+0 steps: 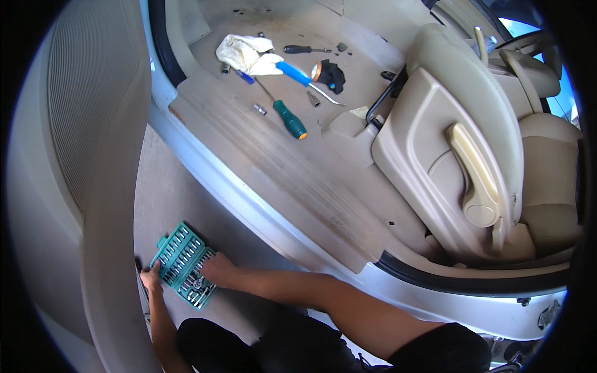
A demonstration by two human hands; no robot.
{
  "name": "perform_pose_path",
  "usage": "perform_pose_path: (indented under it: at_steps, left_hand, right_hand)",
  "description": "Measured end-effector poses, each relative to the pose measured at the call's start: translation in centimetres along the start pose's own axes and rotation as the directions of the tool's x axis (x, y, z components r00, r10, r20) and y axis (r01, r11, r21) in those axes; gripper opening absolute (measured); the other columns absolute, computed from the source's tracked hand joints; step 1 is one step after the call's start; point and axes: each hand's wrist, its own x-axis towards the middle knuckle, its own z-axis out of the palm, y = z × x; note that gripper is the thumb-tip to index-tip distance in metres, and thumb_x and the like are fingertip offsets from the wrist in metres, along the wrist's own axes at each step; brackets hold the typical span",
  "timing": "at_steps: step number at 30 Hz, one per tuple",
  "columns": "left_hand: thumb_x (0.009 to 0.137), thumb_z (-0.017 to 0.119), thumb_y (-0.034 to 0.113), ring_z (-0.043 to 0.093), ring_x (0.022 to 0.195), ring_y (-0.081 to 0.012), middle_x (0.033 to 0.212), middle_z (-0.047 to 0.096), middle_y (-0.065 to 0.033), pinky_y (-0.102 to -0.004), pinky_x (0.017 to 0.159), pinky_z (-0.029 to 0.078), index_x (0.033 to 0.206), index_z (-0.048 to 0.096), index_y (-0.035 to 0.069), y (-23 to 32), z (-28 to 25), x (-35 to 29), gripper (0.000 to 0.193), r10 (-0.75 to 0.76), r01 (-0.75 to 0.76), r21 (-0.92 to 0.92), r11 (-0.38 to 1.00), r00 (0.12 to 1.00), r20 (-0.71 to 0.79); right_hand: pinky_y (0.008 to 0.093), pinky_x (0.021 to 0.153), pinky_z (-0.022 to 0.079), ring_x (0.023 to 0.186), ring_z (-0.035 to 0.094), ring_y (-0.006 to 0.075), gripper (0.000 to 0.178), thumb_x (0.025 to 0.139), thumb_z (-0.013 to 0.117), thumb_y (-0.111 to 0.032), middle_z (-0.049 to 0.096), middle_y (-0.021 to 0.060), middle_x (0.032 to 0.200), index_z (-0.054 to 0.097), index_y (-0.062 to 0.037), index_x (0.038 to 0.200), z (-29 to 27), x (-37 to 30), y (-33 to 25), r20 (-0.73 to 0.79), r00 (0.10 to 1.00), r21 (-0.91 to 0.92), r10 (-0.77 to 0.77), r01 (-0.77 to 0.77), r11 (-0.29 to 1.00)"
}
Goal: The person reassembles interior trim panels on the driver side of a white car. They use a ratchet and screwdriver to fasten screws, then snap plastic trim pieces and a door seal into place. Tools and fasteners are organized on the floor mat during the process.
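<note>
On the ground beside the car's sill lies an open teal socket set case. Rows of small silver sockets and bits fill both halves, and a ratchet rests in the lower half. My left hand grips the case's left edge, thumb on top. Over the right side of the case is my right hand, its fingers closed and pointing down among the sockets. What those fingers hold, if anything, is hidden by the hand.
The open door stands at left, the pale sill beyond the case. On the car floor lie a green screwdriver, black screwdriver, blue-handled hooked tool, white cloth, headlamp and loose socket. A beige seat stands right.
</note>
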Motion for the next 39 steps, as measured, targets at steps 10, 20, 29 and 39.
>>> perform_pose_path:
  at_steps: [10,20,29,39]
  left_hand:
    - [0.08,0.091,0.031,0.068,0.083,-0.0344,0.09,0.072,-0.0176,-0.0472,0.08,0.054,0.103,0.065,-0.004,1.8,1.0,-3.4,0.05,0.307,-0.294,0.164,0.942,0.95,-0.059]
    - [0.085,0.084,0.035,0.076,0.104,-0.0327,0.11,0.078,-0.0216,-0.043,0.094,0.057,0.118,0.073,-0.003,4.2,-1.3,-5.0,0.051,0.268,-0.28,0.076,0.957,0.953,0.139]
    - [0.104,0.071,0.032,0.065,0.068,-0.02,0.08,0.071,-0.0079,-0.0345,0.068,0.052,0.102,0.071,-0.002,6.4,-3.2,-10.2,0.034,0.238,-0.206,-0.272,0.94,0.967,0.092]
    - [0.115,0.052,0.04,0.071,0.101,-0.0209,0.119,0.076,-0.0128,-0.0349,0.096,0.057,0.131,0.067,-0.001,11.6,-0.6,-20.2,0.046,0.212,0.742,-0.534,0.405,0.492,0.844]
  right_hand:
    - [0.0344,0.07,0.06,0.084,0.073,0.0182,0.029,0.097,0.064,-0.021,0.078,0.0116,0.109,0.08,-0.0019,0.112,-46.5,-1.2,24.0,-0.491,0.836,0.722,0.245,0.233,0.652]
    - [0.0469,0.082,0.061,0.093,0.077,0.0307,0.051,0.108,0.05,-0.047,0.078,0.0183,0.11,0.075,-0.006,0.127,-45.3,1.3,50.6,-0.471,0.532,0.186,0.704,-0.72,0.668]
    - [0.0352,0.063,0.05,0.071,0.064,0.0193,0.025,0.1,0.06,-0.022,0.069,0.0093,0.083,0.073,0.0004,0.099,-46.3,2.6,26.1,-0.965,0.104,0.246,0.239,0.061,0.967]
    - [0.0345,0.051,0.054,0.059,0.066,0.017,0.016,0.102,0.066,-0.017,0.069,0.0109,0.081,0.068,-0.0023,0.108,-17.5,-7.2,-2.4,0.194,0.93,0.918,0.312,-0.284,0.276]
